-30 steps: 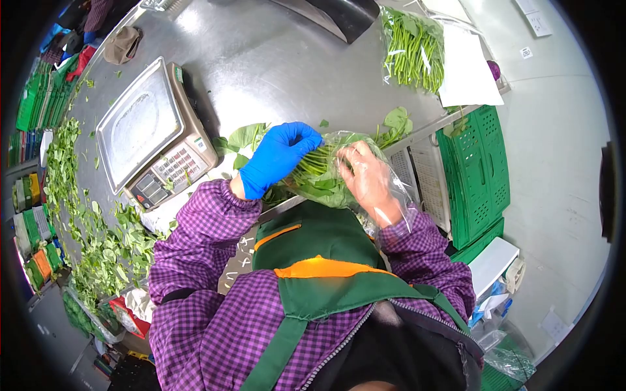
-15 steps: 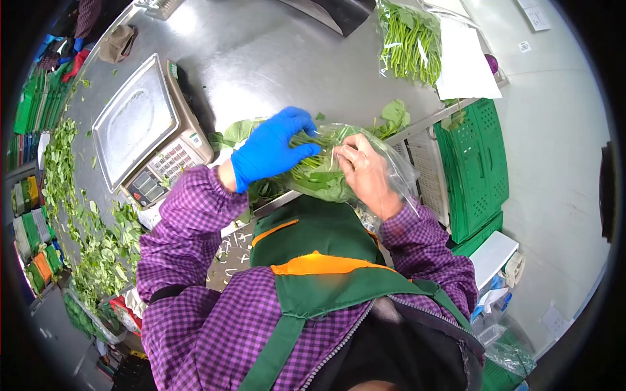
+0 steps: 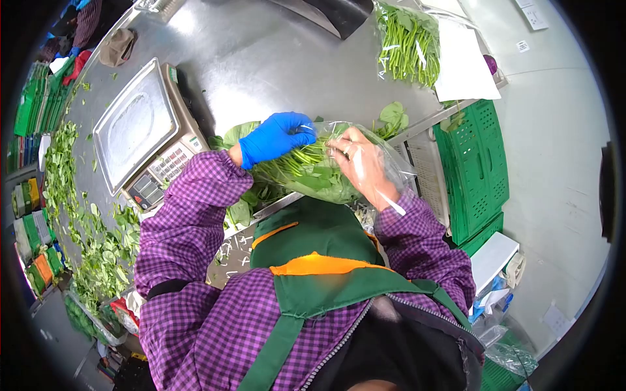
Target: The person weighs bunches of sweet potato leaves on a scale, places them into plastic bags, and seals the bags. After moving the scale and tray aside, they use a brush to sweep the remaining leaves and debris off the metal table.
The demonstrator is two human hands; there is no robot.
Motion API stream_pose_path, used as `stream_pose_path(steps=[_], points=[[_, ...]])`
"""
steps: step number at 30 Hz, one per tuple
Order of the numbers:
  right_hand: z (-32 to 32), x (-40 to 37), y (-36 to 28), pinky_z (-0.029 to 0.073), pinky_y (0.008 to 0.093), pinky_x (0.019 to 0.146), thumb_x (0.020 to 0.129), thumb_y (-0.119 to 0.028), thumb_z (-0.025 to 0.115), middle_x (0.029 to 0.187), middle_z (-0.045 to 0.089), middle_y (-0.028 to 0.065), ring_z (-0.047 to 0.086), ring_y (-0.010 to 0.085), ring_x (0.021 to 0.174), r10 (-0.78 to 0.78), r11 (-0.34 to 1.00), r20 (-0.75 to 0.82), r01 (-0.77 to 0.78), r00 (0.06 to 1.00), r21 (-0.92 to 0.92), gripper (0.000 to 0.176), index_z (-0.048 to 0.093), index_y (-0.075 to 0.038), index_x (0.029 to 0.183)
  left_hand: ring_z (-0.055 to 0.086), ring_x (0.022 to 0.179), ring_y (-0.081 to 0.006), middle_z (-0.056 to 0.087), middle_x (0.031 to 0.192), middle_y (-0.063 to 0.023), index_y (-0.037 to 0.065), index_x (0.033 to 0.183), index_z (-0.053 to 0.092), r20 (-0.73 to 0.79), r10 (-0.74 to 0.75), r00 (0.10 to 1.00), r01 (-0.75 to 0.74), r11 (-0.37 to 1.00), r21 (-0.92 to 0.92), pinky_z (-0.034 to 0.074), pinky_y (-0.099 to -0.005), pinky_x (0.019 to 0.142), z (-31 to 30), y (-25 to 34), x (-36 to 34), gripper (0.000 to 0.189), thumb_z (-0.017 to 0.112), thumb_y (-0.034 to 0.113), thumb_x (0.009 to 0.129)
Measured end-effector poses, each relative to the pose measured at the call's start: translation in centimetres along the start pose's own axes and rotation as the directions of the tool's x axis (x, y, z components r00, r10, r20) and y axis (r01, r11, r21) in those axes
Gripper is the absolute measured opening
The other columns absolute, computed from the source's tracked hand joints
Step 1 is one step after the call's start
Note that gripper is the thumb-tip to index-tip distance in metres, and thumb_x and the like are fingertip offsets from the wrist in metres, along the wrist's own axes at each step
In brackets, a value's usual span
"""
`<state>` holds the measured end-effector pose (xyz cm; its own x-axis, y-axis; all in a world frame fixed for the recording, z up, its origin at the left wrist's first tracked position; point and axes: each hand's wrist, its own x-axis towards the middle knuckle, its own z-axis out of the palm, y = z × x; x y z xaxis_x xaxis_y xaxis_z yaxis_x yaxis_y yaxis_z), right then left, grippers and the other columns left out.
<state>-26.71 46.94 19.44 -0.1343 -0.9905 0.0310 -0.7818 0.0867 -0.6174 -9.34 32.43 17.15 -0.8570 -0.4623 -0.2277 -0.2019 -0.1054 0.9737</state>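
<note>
Nearest the camera, at the bottom of the frame, are purple checked sleeves (image 3: 189,228) and a green apron (image 3: 313,231). Just above them, at mid-frame, both hands meet on a clear bag (image 3: 391,171) that holds a bunch (image 3: 306,174) of leafy greens at the near edge of the desk (image 3: 274,58).

The left hand (image 3: 277,137), in a blue glove, has its fingers (image 3: 301,133) curled shut around the stem end of the bunch. The right hand (image 3: 362,166), bare, lies over the bag with its fingers (image 3: 343,146) closed, pinching the film against the stems.

Over the last second both hands have risen a little in the frame and drawn closer together. The blue hand has slid from the middle of the bunch to its stem end, and the bunch now lies flatter. Its leaves spread toward the apron under the film, so the greens look to sit mostly inside the bag.

Left of the hands stands a scale (image 3: 140,127) with its pan bare. Loose leaves (image 3: 85,221) trail down the left edge. To the right is a green crate (image 3: 473,163). Farther off, at upper right, a pack (image 3: 407,42) of greens lies beside a white sheet (image 3: 466,65).
</note>
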Motion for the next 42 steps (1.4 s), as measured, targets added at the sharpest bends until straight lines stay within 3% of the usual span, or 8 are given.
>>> stream_pose_path(steps=[9,21,23,24,26,29,32,42], points=[[0.2,-0.5,-0.2,0.05,0.033,0.059,0.074,-0.01,0.071,0.088,0.057,0.0057,0.062,0.0238,0.07,-0.096,0.986,-0.068,0.085,0.993,-0.147,0.016,0.066,-0.012,0.09,0.057,0.083,-0.0083,0.063,0.087,-0.0017,0.0,0.098,0.061,0.017,-0.011,1.0,0.012,1.0,-0.01,0.048,-0.0247,0.079,1.5,1.1,-0.8,0.014,0.064,0.006,0.086],[0.5,-1.2,-0.3,0.047,0.0363,0.058,0.079,-0.013,0.067,0.078,0.058,0.0056,0.061,0.0241,0.067,-0.119,0.989,-0.157,0.131,0.981,0.071,0.009,0.062,-0.01,0.086,0.056,0.083,-0.0075,0.063,0.087,-0.0007,0.001,0.098,0.063,-0.012,-0.009,1.0,0.01,0.996,0.089,0.048,-0.0244,0.077,2.2,1.0,-0.7,0.015,0.065,0.01,0.086],[0.6,-1.2,-0.5,0.049,0.0347,0.063,0.075,-0.005,0.069,0.088,0.056,0.007,0.061,0.0263,0.075,0.19,0.959,0.035,-0.193,0.981,0.209,0.013,0.067,-0.009,0.087,0.057,0.082,-0.0076,0.063,0.087,-0.0008,0.001,0.098,0.063,-0.013,-0.016,1.0,0.017,0.997,0.072,0.048,-0.0246,0.077,2.4,1.2,-0.7,0.015,0.065,0.01,0.086],[0.6,-1.3,-0.4,0.049,0.0347,0.063,0.075,-0.005,0.069,0.088,0.056,0.007,0.061,0.0263,0.075,0.191,0.959,0.034,-0.194,0.981,0.209,0.013,0.067,-0.009,0.087,0.057,0.082,-0.0078,0.063,0.086,-0.0009,0.001,0.098,0.063,-0.013,-0.023,1.0,0.023,0.998,0.055,0.048,-0.0248,0.077,2.5,1.2,-0.7,0.015,0.065,0.011,0.086],[0.6,-1.3,-0.4,0.049,0.0361,0.063,0.075,-0.007,0.068,0.088,0.056,0.0077,0.061,0.027,0.074,0.028,0.999,-0.015,-0.029,0.999,-0.015,0.01,0.067,-0.008,0.085,0.057,0.082,-0.0079,0.063,0.086,-0.001,0.001,0.098,0.063,-0.011,-0.017,1.0,0.017,0.999,0.039,0.048,-0.025,0.077,2.6,1.1,-0.8,0.015,0.065,0.011,0.087],[0.6,-1.6,-0.8,0.049,0.0366,0.062,0.075,-0.008,0.068,0.089,0.056,0.0083,0.061,0.0276,0.074,-0.102,0.984,-0.079,0.089,0.992,-0.156,0.008,0.066,-0.007,0.083,0.057,0.082,-0.0082,0.064,0.086,-0.0014,0.001,0.098,0.063,-0.013,-0.005,1.0,0.005,0.999,0.033,0.049,-0.0254,0.077,2.7,0.9,-0.9,0.015,0.064,0.011,0.087],[1.1,-1.8,0.2,0.049,0.0407,0.057,0.081,-0.013,0.06,0.092,0.056,0.0107,0.061,0.0301,0.068,-0.153,0.979,-0.069,0.141,0.986,-0.148,0.01,0.061,-0.009,0.09,0.058,0.081,-0.0085,0.064,0.085,-0.002,0.001,0.097,0.063,-0.001,0.0,1.0,0.0,0.999,0.034,0.049,-0.0258,0.077,2.7,1.1,-1.0,0.014,0.064,0.011,0.087],[0.9,-1.5,-0.6,0.051,0.0395,0.061,0.076,-0.004,0.063,0.092,0.056,0.0102,0.062,0.0287,0.074,-0.183,0.983,-0.233,0.178,0.955,-0.045,0.014,0.058,-0.006,0.089,0.059,0.081,-0.0098,0.064,0.086,-0.004,0.0,0.097,0.062,0.078,0.018,0.997,-0.029,0.989,0.143,0.049,-0.0268,0.076,2.0,2.1,-1.0,0.015,0.063,0.011,0.088]])
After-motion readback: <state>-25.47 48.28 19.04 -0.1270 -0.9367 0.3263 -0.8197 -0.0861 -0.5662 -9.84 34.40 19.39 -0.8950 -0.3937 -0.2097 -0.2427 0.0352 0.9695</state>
